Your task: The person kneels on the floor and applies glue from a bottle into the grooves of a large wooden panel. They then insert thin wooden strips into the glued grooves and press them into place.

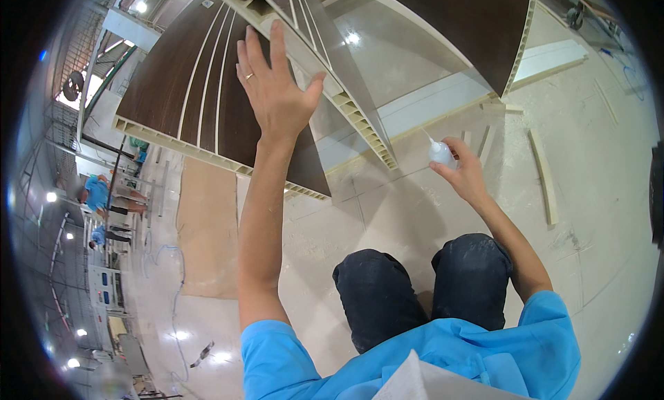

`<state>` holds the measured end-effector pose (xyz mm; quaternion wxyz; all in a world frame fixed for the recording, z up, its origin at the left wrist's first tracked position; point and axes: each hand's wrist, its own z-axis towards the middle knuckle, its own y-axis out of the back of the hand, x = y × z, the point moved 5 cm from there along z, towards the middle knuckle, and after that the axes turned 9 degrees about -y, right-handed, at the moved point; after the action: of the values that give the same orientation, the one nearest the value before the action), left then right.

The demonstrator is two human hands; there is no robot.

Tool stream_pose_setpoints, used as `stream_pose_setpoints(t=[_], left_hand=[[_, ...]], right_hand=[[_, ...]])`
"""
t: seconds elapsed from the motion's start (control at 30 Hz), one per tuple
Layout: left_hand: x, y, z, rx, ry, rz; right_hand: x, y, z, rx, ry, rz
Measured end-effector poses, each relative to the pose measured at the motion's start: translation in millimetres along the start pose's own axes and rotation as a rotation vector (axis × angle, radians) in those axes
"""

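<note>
My left hand (280, 99) lies flat with spread fingers on a dark brown hollow-core panel (197, 82) that has pale stripes. A ring shows on one finger. Beside its thumb stands a second panel (363, 127), edge towards me, with open cells along its cut rim. Lower right, my right hand (466, 172) is closed around a small white squeeze bottle (440, 153). The bottle's thin nozzle points up and left, apart from the panels. Another dark panel (477, 26) rises at the upper right, its lower corner near the floor.
Pale strips (543, 175) lie on the dusty tiled floor to the right. A long white board (443, 99) runs behind the panels. At left are a brown sheet (207, 241), a cable (181, 282) and a dark tool-like object (202, 354). Two people in blue (97, 192) are far left.
</note>
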<state>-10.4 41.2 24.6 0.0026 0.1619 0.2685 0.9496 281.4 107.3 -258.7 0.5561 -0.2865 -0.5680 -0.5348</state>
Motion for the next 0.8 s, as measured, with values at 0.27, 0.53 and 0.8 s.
stream_pose_setpoints(t=[0.27, 0.53, 0.8], left_hand=[[-11, 12, -16, -0.015, 0.162, -0.191], [-16, -11, -47, -0.044, 0.604, -0.563], [-8, -23, -40, -0.146, 0.724, -0.677]], right_hand=[[-74, -8, -23, -0.014, -0.167, 0.089], [-168, -21, -66, 0.095, -0.106, 0.040], [-242, -46, -90, 0.207, -0.154, 0.108]])
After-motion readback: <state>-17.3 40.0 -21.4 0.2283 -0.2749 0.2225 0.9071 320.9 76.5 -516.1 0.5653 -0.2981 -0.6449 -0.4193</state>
